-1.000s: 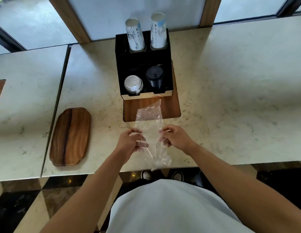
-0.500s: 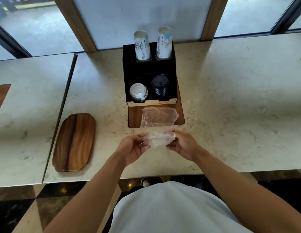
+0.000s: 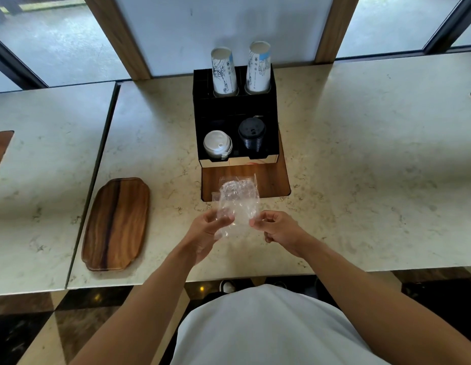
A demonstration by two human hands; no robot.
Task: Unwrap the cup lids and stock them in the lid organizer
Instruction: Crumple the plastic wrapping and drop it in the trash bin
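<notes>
Both hands [image 3: 239,227] pinch seemingly empty wrap [image 3: 238,200] before lid organizer [image 3: 235,111].

Just in front of the black lid organizer [image 3: 235,111], the left hand [image 3: 206,233] and right hand [image 3: 277,229] pinch a crumpled clear plastic wrapper [image 3: 238,200] (empty, as far as shows). White lids [image 3: 217,144] and black lids [image 3: 252,135] fill the organizer's front slots.
</notes>
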